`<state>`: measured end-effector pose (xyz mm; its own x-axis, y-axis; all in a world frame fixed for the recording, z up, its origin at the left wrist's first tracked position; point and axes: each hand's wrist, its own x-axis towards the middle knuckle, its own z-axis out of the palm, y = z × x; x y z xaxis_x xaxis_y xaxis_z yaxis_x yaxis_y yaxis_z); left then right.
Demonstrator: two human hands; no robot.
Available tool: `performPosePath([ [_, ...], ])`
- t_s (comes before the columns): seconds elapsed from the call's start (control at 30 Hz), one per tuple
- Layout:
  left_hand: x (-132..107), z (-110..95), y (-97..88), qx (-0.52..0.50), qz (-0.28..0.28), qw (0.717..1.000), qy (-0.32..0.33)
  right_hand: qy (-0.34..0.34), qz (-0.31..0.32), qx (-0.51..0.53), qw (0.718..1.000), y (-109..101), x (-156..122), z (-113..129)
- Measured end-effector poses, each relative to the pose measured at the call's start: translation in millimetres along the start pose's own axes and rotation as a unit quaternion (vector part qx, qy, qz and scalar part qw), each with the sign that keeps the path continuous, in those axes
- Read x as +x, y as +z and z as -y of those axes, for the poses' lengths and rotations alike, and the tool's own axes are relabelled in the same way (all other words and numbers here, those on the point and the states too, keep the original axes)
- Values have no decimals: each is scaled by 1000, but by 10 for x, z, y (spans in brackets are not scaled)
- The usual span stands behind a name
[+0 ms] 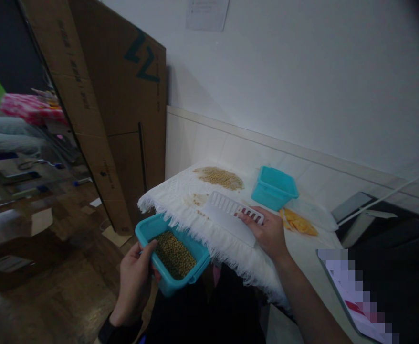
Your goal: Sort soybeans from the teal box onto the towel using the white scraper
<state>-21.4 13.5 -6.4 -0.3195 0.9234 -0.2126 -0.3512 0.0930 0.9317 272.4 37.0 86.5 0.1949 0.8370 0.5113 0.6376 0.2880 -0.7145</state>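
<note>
My left hand [136, 279] grips the left rim of a teal plastic basket [166, 282], thumb over the edge. Greenish-yellow beans [175, 253] cover its bottom. The basket is held just below the fringed front edge of a white cloth [175, 191] on a table. In my right hand [267, 231] is a white plastic panel with a row of slots [227, 217], its slotted end gripped between thumb and fingers. The panel is tilted low over the cloth. A few loose beans [198, 200] lie beside it, and a pile of beans [220, 177] is spread farther back.
A second teal basket [276, 186] stands by the wall, with a yellow bundle [298, 222] and clear plastic next to it. A tall cardboard box [123, 110] rises at the left. A dark device on a stand [360, 210] is at the right. Another person's legs [9, 136] show far left.
</note>
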Motion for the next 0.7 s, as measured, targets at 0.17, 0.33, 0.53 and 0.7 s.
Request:
performPosePath([
  [0.17, 17, 16, -2, 3, -3, 1000, 3, 11, 4, 17, 1000, 52, -20, 24],
  [0.33, 16, -1, 18, 7, -6, 1000, -1, 6, 7, 6, 1000, 94, 18, 79],
  [0.53, 32, 24, 8, 6, -2, 1000, 3, -15, 7, 14, 1000, 192, -32, 170],
  [0.7, 15, 31, -5, 8, 3, 1000, 8, -16, 40, 40, 998, 255, -157, 324],
])
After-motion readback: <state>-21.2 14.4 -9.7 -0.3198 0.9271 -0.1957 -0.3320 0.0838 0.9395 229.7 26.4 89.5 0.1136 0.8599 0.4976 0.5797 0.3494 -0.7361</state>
